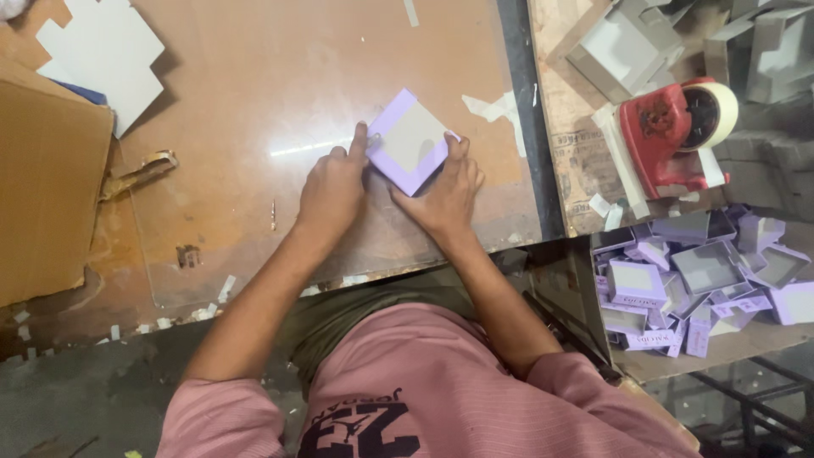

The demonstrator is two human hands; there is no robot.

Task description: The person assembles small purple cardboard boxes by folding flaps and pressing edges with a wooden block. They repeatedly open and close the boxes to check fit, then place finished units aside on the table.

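Observation:
A small square lilac box (409,140) with a grey inner face lies on the brown worktable (254,102), turned like a diamond. My left hand (332,188) presses against its lower left side, index finger stretched along the edge. My right hand (444,193) holds its lower right side, thumb on the rim. Both hands grip the box between them.
A red tape dispenser (670,136) with a roll of tape stands at the right. Below it lies a pile of several finished lilac boxes (695,284). Grey cardboard box shells (627,42) sit at the top right. A white die-cut card blank (106,55) and brown cardboard (47,187) lie at the left.

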